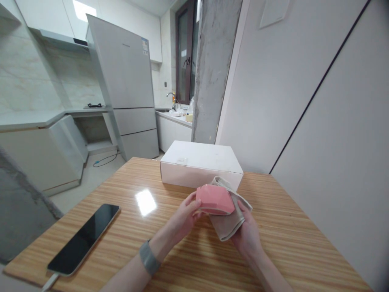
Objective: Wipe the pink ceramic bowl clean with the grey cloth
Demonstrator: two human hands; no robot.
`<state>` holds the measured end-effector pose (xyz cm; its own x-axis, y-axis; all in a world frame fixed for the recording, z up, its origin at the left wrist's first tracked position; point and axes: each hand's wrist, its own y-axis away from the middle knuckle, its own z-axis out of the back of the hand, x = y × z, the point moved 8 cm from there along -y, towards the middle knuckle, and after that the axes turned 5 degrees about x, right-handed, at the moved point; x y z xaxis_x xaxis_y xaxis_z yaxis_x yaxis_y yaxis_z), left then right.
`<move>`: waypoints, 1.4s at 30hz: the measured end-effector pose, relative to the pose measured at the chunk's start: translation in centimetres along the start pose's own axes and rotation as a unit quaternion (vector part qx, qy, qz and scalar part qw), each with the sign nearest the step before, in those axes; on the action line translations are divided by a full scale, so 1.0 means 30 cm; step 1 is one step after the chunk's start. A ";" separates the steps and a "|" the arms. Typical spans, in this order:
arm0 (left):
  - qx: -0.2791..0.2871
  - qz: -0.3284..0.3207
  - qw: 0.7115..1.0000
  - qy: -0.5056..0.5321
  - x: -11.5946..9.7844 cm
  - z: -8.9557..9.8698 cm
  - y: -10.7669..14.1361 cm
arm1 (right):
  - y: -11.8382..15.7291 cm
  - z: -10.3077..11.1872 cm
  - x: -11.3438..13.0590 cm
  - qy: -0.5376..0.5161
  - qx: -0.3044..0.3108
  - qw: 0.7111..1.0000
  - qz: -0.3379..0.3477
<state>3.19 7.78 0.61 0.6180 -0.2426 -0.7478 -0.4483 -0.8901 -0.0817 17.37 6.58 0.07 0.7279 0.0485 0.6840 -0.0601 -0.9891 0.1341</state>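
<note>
A glossy pink object (215, 198) with rounded, faceted sides and a pale lower edge is held above the table; its exact kind does not show. My left hand (189, 215) grips its left end, thumb on the front and fingers behind. A folded beige cloth (226, 227) lies behind and under the pink object's right side. My right hand (247, 231) is closed on the cloth, pressing it against that end; some of its fingers are hidden behind the fabric. Just behind both hands stands a closed white box (200, 162).
On the left of the wooden table (130, 243) lies a black-screened phone (85, 239) with a white cable (50, 282) plugged in. A white wall (304, 101) borders the table's right side. Beyond are a fridge (127, 73) and a sink faucet (172, 97).
</note>
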 end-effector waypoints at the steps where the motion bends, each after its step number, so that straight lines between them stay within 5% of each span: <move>1: 0.021 0.020 1.000 0.011 0.011 -0.007 0.001 | 0.003 -0.005 -0.003 0.003 0.008 1.000 -0.002; 10: 0.024 0.028 0.999 0.011 -0.020 -0.012 0.005 | -0.002 0.001 -0.009 0.027 0.020 0.999 -0.006; 18: -0.115 -0.042 0.975 -0.187 -0.071 0.051 0.008 | -0.016 0.049 -0.036 0.014 -0.015 1.000 0.001; 22: -0.044 -0.027 0.991 -0.127 -0.059 0.005 0.002 | -0.021 0.036 -0.022 -0.015 -0.021 1.000 0.005; 27: -0.038 -0.049 0.988 -0.143 -0.040 0.006 0.003 | -0.022 -0.004 0.001 0.009 0.032 0.999 0.004; 33: 0.066 -0.026 0.995 -0.073 0.031 -0.032 0.010 | -0.006 -0.016 -0.021 0.022 0.021 0.999 -0.016; 37: 0.008 -0.025 0.999 -0.046 0.019 0.004 0.001 | 0.004 -0.042 -0.025 0.024 0.047 0.998 -0.023; 42: -0.121 -0.045 0.986 -0.103 -0.029 0.081 0.003 | 0.003 0.029 -0.036 0.037 0.001 0.999 -0.005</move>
<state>1.03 8.86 -0.35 0.4919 -0.0973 -0.8652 -0.2148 -0.9766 -0.0123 17.17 6.32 -1.28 0.6766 0.0680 0.7332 -0.0517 -0.9889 0.1395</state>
